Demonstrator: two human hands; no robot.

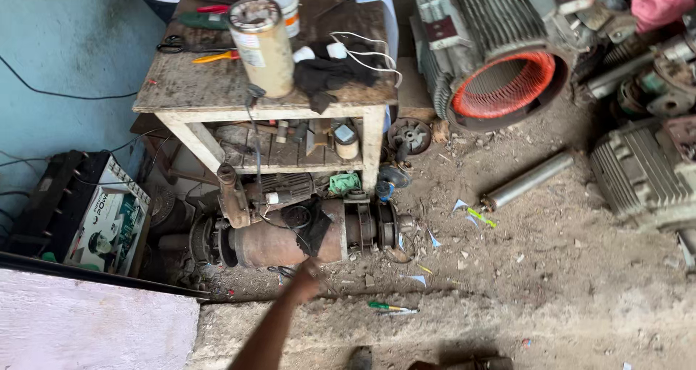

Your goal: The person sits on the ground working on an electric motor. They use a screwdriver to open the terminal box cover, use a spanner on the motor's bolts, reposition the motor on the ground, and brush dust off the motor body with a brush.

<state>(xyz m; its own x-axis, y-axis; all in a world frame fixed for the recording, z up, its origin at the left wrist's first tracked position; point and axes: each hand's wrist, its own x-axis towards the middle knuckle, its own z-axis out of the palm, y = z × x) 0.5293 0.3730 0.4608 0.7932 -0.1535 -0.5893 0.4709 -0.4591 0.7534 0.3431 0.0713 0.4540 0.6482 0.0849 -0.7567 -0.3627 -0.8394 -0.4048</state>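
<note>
Two labelled containers stood on our worn wooden workbench (217,87): a tall cylindrical tin (262,47) with a pale yellowish paper label near the front edge, and just behind it a smaller white tub (286,7) with an orange band. Down at the left, against the blue wall, a cardboard box (109,221) with white and green printed sides leaned beside a black case (51,203). On the lower shelf sat a small cream-coloured can (346,141). We had one hand (303,283) in view, reaching forward from the bottom of the frame on an outstretched arm; which of our hands it was we could not say, and it was too blurred and too far from the camera for us to tell whether its fingers were spread or curled, or whether it held anything. It hovered just in front of the rusty cylindrical motor (290,239) that lay on its side on the dirt floor under the bench, the nearest thing to it. A green-handled screwdriver (388,307) lay on the ground to the right of the hand, near but apart. A large grey finned motor housing (493,58) with an orange-red ring stood well apart at the upper right.
</note>
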